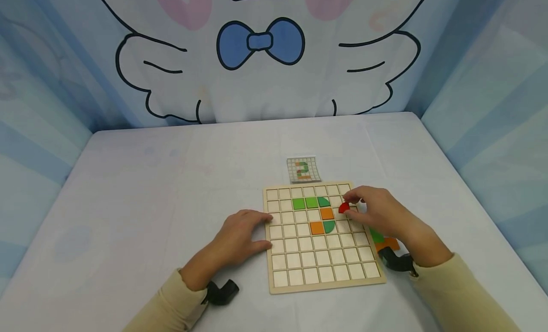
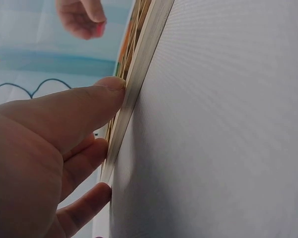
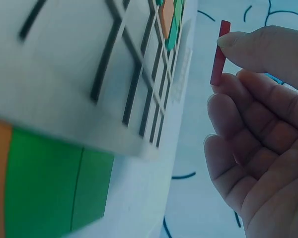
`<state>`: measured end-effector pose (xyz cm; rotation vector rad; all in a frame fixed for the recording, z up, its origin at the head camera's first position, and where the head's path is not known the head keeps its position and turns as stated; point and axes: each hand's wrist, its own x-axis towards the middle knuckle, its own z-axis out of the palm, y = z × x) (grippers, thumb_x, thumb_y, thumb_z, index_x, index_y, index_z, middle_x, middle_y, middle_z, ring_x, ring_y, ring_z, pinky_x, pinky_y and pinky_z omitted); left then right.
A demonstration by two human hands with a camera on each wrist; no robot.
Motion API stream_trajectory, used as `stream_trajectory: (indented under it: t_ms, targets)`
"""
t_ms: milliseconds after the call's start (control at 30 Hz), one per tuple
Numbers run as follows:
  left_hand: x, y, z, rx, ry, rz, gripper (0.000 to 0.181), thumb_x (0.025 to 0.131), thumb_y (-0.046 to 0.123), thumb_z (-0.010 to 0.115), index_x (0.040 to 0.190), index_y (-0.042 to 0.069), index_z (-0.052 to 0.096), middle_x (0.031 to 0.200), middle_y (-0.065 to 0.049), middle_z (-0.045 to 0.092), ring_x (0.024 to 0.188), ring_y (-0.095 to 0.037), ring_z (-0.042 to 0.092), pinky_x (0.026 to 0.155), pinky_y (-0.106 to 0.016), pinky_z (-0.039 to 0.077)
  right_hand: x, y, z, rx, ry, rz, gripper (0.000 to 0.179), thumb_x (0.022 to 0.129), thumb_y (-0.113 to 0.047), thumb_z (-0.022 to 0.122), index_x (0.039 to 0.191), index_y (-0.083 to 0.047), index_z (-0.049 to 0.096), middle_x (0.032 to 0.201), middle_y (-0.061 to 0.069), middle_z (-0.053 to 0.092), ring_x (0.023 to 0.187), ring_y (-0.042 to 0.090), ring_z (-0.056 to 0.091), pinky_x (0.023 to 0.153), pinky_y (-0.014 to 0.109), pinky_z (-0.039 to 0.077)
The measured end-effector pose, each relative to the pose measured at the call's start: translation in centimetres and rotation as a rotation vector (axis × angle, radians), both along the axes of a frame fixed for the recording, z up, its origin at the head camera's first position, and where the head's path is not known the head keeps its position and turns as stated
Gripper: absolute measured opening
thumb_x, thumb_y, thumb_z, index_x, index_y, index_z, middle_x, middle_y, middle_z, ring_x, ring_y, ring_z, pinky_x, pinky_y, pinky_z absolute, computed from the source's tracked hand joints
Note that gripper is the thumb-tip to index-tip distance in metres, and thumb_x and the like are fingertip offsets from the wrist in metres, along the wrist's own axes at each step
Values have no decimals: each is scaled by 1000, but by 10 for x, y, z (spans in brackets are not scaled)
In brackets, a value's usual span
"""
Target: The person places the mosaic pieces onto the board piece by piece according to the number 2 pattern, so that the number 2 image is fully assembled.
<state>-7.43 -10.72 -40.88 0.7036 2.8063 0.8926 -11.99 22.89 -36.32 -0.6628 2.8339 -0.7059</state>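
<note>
A wooden grid board (image 1: pixel 307 260) lies flat on the table, slightly turned. My left hand (image 1: pixel 239 237) rests at its left edge, thumb and fingertips spread apart along the rim; the left wrist view shows them against the board's side (image 2: pixel 134 84). Over the board's upper right, my right hand (image 1: pixel 383 210) pinches a small red tile (image 1: pixel 344 208) with a rounded side between thumb and index finger. Seen edge-on in the right wrist view, the red tile (image 3: pixel 220 54) is held up off the grid. Green square tiles (image 1: pixel 311 202), orange squares (image 1: pixel 327 213) and dark green rounded tiles (image 1: pixel 328 226) sit in cells.
Above the board lies a small pattern card (image 1: pixel 303 169) with a coloured figure on a grid. Loose green (image 1: pixel 376 235) and orange (image 1: pixel 391 244) tiles lie beside the board's right edge, partly under my right forearm. A cartoon-printed curtain (image 1: pixel 265 94) hangs behind the white table (image 1: pixel 141 203).
</note>
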Motion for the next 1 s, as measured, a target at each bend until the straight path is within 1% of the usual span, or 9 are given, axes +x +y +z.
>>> stream_trajectory:
  t_ms: [233, 467, 600, 700, 867, 1000]
  targets:
    - [0, 1, -1, -7, 3, 3, 52, 82, 21, 84, 128, 6, 64, 126, -7, 64, 122, -29, 54, 101, -50, 42, 1, -15, -1, -4, 39, 86, 28, 89, -12, 76, 112, 1, 67, 104, 8, 68, 97, 28, 64, 88, 48, 53]
    - [1, 0, 1, -2, 4, 1, 52, 82, 22, 85, 128, 6, 64, 125, -7, 64, 122, -29, 54, 101, -50, 42, 2, -26, -4, -27, 38, 136, 23, 88, -10, 76, 108, -1, 68, 99, 3, 67, 91, 23, 62, 83, 44, 53]
    - [1, 0, 1, 5, -8, 4, 53, 82, 23, 84, 129, 6, 64, 126, -7, 64, 123, -30, 54, 102, -51, 41, 3, -31, -5, -37, 27, 160, 21, 87, -9, 76, 105, -3, 68, 98, 2, 66, 91, 22, 62, 83, 43, 53]
    - [1, 0, 1, 6, -10, 7, 54, 82, 24, 84, 129, 7, 64, 126, -6, 64, 124, -30, 53, 102, -50, 41, 3, -35, -7, -45, 35, 187, 21, 86, -8, 76, 105, -2, 68, 98, 2, 67, 91, 22, 63, 83, 42, 53]
    - [1, 0, 1, 5, -3, 7, 54, 82, 24, 85, 129, 7, 64, 126, -6, 64, 123, -30, 54, 102, -50, 41, 2, -42, -10, -20, 65, 218, 23, 86, -9, 76, 106, 0, 69, 99, 3, 67, 90, 20, 63, 85, 42, 53]
    - [1, 0, 1, 8, -2, 5, 54, 82, 24, 85, 129, 7, 64, 126, -6, 64, 123, -30, 54, 101, -51, 41, 2, -49, -10, 8, 53, 227, 23, 87, -12, 76, 106, -1, 70, 100, 3, 68, 92, 21, 63, 87, 43, 52]
